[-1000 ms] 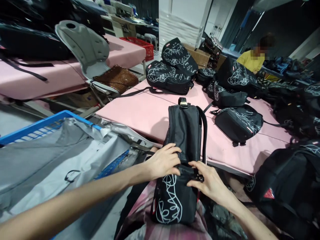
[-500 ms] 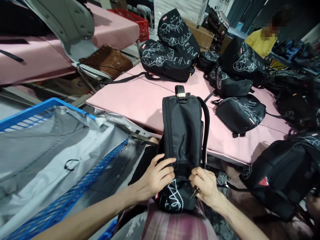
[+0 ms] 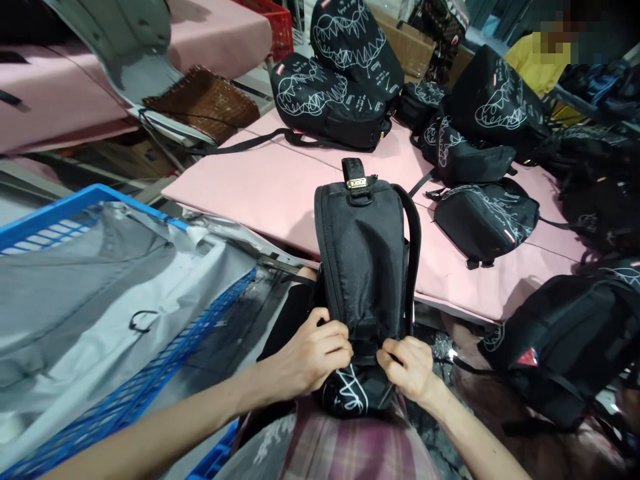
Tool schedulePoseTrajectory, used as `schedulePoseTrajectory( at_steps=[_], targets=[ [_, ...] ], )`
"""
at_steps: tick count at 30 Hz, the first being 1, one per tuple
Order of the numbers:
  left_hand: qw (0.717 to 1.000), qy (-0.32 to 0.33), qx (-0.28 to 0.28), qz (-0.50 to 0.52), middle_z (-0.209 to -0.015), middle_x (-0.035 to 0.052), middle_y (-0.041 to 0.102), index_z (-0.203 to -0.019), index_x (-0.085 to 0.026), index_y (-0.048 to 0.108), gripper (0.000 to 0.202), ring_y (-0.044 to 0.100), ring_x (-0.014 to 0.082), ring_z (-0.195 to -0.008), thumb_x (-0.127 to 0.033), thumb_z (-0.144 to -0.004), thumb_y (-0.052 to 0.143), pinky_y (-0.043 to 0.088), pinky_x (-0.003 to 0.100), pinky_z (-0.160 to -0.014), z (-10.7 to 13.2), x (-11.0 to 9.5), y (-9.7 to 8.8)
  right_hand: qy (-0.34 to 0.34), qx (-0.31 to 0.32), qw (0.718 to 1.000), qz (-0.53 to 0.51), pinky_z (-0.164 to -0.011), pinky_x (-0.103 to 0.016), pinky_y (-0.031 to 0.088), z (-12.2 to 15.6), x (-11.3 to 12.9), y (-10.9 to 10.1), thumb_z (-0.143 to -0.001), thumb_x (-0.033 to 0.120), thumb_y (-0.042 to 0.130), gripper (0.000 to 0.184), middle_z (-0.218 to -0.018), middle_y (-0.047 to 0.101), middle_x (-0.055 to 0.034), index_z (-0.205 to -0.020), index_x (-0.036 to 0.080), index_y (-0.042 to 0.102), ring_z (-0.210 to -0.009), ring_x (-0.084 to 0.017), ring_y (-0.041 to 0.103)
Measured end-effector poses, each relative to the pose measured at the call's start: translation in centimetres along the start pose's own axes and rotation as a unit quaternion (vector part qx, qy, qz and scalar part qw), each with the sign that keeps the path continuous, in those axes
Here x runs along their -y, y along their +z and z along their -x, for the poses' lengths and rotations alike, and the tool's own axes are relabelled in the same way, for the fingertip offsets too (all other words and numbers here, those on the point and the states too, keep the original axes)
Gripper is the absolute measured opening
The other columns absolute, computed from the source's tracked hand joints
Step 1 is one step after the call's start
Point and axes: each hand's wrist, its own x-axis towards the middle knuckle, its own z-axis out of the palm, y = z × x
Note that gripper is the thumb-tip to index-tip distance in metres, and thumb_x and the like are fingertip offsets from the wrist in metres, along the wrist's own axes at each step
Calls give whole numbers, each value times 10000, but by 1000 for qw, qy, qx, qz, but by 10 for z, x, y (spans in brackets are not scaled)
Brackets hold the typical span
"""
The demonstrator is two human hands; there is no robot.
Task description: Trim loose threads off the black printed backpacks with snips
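Observation:
A black backpack [image 3: 367,260] stands on end between my lap and the table edge. Its top loop with a gold-coloured metal piece points away from me, and white line drawing shows on its lower part. My left hand [image 3: 325,353] is closed on the backpack's left side, fingers curled into the fabric. On the other side my right hand [image 3: 409,367] pinches the fabric beside a dark strap band [image 3: 364,348] that runs across between both hands. A thin dark object shows faintly under the right hand; I cannot make out what it is.
A pink-topped table [image 3: 280,200] bears several black backpacks [image 3: 330,107]. To the left is a blue crate [image 3: 95,193] lined with grey sheeting. Another black backpack [image 3: 555,347] is close on the right. Behind are a chair [image 3: 130,47] and a person in yellow [image 3: 533,63].
The fingers of my left hand have curled in from lying outstretched on the backpack. A thin metal tool seen under my right hand before is now mostly hidden. The view has shifted slightly.

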Motion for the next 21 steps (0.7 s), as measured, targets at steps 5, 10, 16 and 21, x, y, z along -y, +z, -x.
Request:
schedulePoseTrajectory(
  at_steps=[5, 10, 16, 21],
  targets=[
    [999, -11, 31, 19, -857, -31, 693, -792, -170, 541, 182, 551, 125, -868, -94, -884, 403, 254, 350, -785, 0, 3, -4, -1, 33, 999, -26, -503, -225, 315, 0, -4, -6, -882, 84, 456, 160, -760, 651, -18, -803, 165, 570, -521, -72, 476],
    [999, -27, -43, -15, -851, -40, 690, -844, -187, 562, 69, 556, 128, -857, -169, -873, 502, 314, 320, -773, -6, 4, -5, 128, 74, 989, -21, -584, -244, 366, -7, 1, -7, -887, 180, 471, 109, -813, 637, -40, -925, 161, 571, -683, -119, 586],
    [922, -282, -254, -78, -997, 63, 616, -1114, -180, 491, 279, 581, 173, -898, -275, -852, 502, 449, 324, -784, -64, 36, -56, 249, 51, 951, 175, -497, -279, 277, -44, 4, 19, -788, 44, 442, 182, -597, 553, 14, -762, 190, 548, -447, -132, 483],
    [880, -451, -151, 13, -1020, 113, 629, -1251, -123, 411, 599, 620, 253, -923, -502, -794, 492, 487, 383, -781, -100, 83, -70, 231, 10, 960, 160, -495, -266, 283, -44, 3, 24, -804, 61, 439, 189, -611, 557, 8, -713, 196, 534, -446, -130, 479]
  ],
)
